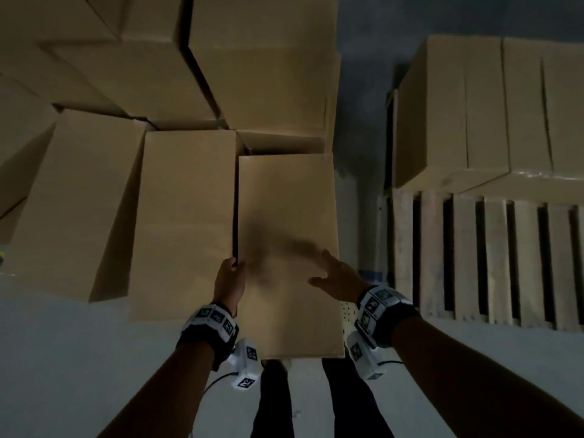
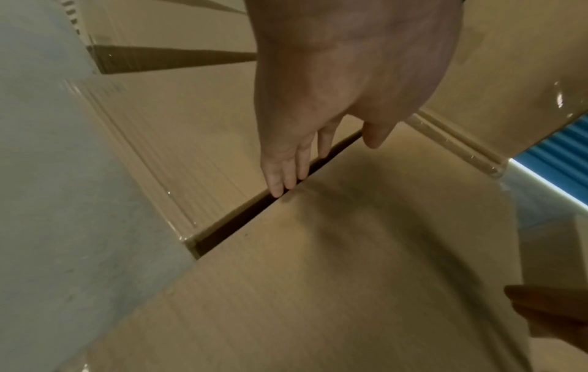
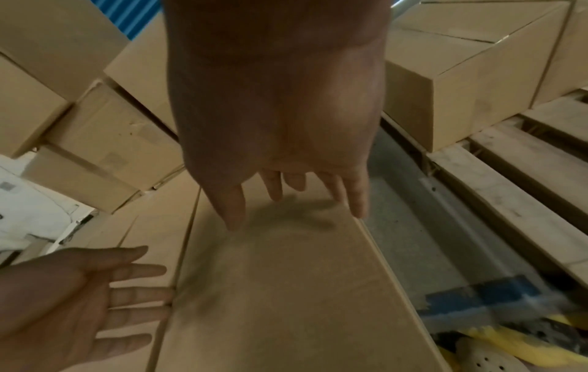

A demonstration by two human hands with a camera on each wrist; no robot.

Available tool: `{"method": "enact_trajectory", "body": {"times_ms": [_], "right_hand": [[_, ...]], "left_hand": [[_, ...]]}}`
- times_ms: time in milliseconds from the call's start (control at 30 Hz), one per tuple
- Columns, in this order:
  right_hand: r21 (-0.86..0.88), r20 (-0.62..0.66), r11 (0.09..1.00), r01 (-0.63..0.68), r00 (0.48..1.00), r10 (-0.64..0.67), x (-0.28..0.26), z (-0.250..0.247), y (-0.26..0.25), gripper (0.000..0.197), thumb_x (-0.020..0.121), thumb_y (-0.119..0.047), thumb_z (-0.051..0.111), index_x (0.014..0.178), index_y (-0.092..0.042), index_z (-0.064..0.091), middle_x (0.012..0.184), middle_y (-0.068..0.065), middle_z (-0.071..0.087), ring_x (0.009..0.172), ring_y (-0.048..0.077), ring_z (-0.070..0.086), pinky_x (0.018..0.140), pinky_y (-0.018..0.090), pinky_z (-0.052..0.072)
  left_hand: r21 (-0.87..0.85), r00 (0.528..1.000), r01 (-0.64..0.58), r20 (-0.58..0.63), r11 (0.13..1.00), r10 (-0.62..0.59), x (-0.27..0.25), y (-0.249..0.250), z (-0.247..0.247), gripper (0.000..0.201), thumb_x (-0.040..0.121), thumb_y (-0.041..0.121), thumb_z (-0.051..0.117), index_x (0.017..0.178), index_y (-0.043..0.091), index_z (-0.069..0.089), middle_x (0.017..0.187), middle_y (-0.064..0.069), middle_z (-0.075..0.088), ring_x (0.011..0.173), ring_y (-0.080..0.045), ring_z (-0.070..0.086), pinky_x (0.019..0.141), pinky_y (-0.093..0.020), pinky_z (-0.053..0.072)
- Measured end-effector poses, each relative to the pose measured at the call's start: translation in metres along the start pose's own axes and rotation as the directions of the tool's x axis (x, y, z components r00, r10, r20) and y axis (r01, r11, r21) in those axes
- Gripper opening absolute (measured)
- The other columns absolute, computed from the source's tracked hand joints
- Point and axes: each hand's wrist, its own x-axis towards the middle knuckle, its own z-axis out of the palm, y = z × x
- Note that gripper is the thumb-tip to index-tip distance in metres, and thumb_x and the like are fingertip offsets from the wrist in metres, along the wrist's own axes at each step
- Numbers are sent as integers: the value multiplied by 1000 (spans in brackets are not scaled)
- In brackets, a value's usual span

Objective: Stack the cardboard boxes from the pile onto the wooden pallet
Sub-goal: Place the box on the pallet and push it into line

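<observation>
A tall cardboard box (image 1: 287,216) stands at the front of the pile (image 1: 177,99), right before me. My left hand (image 1: 232,267) is at its left edge. Its straight fingers (image 2: 288,176) are slid into the dark gap between this box and its neighbour (image 1: 186,216), and the thumb lies on the box's top. My right hand (image 1: 331,273) is open with fingers spread, just over the box's top (image 3: 286,289) near its right edge. The wooden pallet (image 1: 467,257) lies to the right, with a row of boxes (image 1: 486,115) on its far part.
Grey floor (image 1: 357,153) runs as a narrow strip between the pile and the pallet. The pallet's near slats (image 3: 515,191) are bare. Blue tape (image 3: 477,299) marks the floor by my feet. My legs (image 1: 316,403) stand just behind the box.
</observation>
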Motion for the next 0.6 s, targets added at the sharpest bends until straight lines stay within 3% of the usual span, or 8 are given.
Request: {"method": "enact_trajectory", "body": {"times_ms": [67,133,200,233,300,400,500,600], "right_hand": [[-9,74,1000,3,997,-2,5,9,12,89,97,-41,59,159,-15,1,166,5,1,146,30,30,115,35,30],[-39,91,999,0,996,4,5,18,25,93,96,-41,60,159,-18,-5,164,4,-19,148,31,26,117,44,29],[-57,39,998,-18,999,20,2,24,34,98,95,-39,61,157,-17,-11,162,5,-25,145,34,30,115,47,33],[-58,6,998,-21,1000,22,0,26,38,100,95,-38,63,157,-16,-12,162,6,-25,143,35,34,113,47,35],[-60,-49,998,-36,998,34,-4,26,43,100,94,-36,64,157,-14,-11,163,8,-23,140,38,37,112,46,36],[-55,-132,992,-117,985,109,-9,18,49,98,93,-45,62,157,-7,-2,165,16,-10,144,44,26,116,50,27],[56,-274,991,-124,952,135,-11,3,58,93,84,-69,49,148,-3,33,149,22,34,130,46,43,106,52,36],[173,-349,985,-19,934,80,-13,-13,43,85,83,-74,49,143,-14,40,137,12,45,123,38,51,100,44,44]], "left_hand": [[-33,1000,-6,0,999,6,8,-7,6,51,105,37,48,149,12,44,141,-7,53,124,-28,54,91,-35,44],[-120,1000,-5,4,993,5,19,-14,10,58,98,46,52,147,17,47,137,-12,57,115,-31,58,86,-40,47],[-201,998,66,20,977,-63,26,-18,13,61,83,58,54,128,18,62,119,-22,65,98,-33,63,80,-44,50],[-240,996,89,25,967,-86,27,-17,15,53,82,58,55,113,16,67,106,-19,68,92,-29,63,78,-40,49],[-297,994,110,27,948,-107,16,-2,16,33,96,47,57,97,15,66,85,-9,62,79,-24,59,70,-33,43],[-399,994,114,48,910,-103,1,14,28,18,103,27,55,91,19,65,80,-3,64,76,-23,62,70,-32,47],[-346,998,15,61,938,7,-15,22,48,22,103,21,55,90,10,69,82,-7,66,75,-20,63,64,-31,48],[-394,980,-28,170,919,103,-31,31,71,27,105,16,49,105,-4,68,101,-12,72,85,-14,70,71,-25,57]]}}
